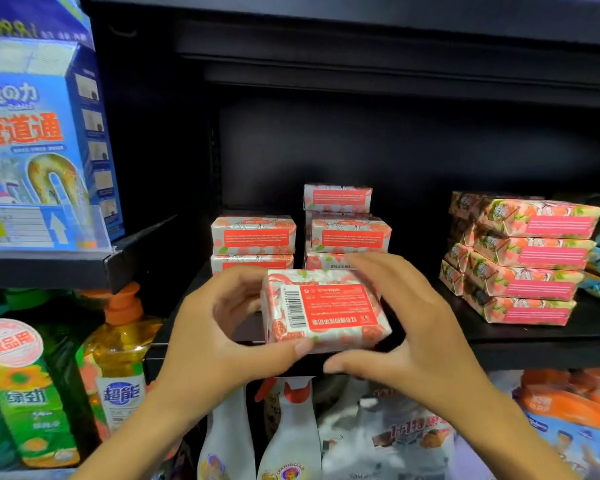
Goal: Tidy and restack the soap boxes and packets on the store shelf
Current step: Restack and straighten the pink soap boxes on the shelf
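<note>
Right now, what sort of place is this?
Probably a shop's household-goods aisle: stacks of wrapped soap bars on a dark shelf, a price-label strip under a drain-cleaner box, dish-soap bottles below.

A: What shows of the person?
B: 2 hands and 2 forearms, nothing more. The left hand [219, 327] and the right hand [420, 327] are bare, with slim fingers.
A: And the arms?
B: The left forearm [136, 434] and the right forearm [510, 427] are bare skin all the way to the lower edge, slender and smooth.
A: Nails?
B: Short and plain, trimmed close. The left thumbnail [304, 345] shows clearest, rounded at the tip; the right fingertips [355, 259] are blurred, so their nails are hard to make out.
</note>
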Available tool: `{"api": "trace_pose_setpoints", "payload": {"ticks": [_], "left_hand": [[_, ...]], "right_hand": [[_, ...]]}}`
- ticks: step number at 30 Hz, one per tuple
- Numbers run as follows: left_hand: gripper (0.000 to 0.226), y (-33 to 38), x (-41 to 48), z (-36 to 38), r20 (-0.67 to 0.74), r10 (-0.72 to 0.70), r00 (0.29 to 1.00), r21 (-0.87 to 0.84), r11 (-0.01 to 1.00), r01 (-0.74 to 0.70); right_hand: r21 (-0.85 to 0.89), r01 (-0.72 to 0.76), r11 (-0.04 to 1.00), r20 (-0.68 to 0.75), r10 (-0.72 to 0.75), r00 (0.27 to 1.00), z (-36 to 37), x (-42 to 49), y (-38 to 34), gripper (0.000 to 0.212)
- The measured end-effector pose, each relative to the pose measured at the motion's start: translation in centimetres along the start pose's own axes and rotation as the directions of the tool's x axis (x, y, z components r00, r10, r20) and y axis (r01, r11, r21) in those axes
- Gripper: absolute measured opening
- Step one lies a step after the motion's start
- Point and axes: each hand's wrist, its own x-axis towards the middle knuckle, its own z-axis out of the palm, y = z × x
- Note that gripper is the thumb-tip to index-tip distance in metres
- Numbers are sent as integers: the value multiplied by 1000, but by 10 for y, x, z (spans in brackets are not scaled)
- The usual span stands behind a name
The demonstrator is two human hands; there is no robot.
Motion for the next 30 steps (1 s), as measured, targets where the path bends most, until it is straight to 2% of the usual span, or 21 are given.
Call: {"api": "trace_pose_setpoints", "payload": {"ticks": [1,3,5,6,9,12,14,17,21,23,26,30], "left_hand": [[52,0,0,-2,13,30,999,28,999,-30],[56,1,-1,-5,55,79,995,56,995,-82],[60,1,-3,-6,121,122,985,99,986,-134],[62,1,-3,-6,153,130,980,124,981,-150],[61,-3,-2,-7,197,97,975,153,980,-129],[56,-7,-1,-11,156,-15,988,77,997,3],[59,-7,0,-13,129,-111,985,58,993,104],[53,-6,0,-13,115,-227,967,42,974,224],[54,-5,3,-16,131,-295,947,-38,953,302],[54,-3,4,-17,146,-277,950,-79,954,291],[59,2,1,-18,21,-183,983,-59,981,184],[64,13,6,-25,-170,-25,985,8,1000,27]], "right_hand": [[137,-103,985,24,101,995,-2,0,-2,79],[398,-276,875,109,254,961,-5,2,-3,76],[550,-375,746,210,311,927,-7,4,0,67],[576,-391,717,230,317,920,-8,5,0,62],[563,-353,748,164,318,934,-12,8,-6,51],[345,-239,908,13,250,968,-6,5,-12,43],[256,-129,958,-61,149,987,2,2,-13,43],[234,8,972,-136,24,990,11,1,-15,38],[206,159,966,-184,-121,975,16,-1,-15,36],[193,197,961,-186,-161,969,17,-1,-14,32],[146,210,967,-207,-177,962,17,-1,-14,30],[215,63,975,-284,1,959,12,-1,-10,40]]}}
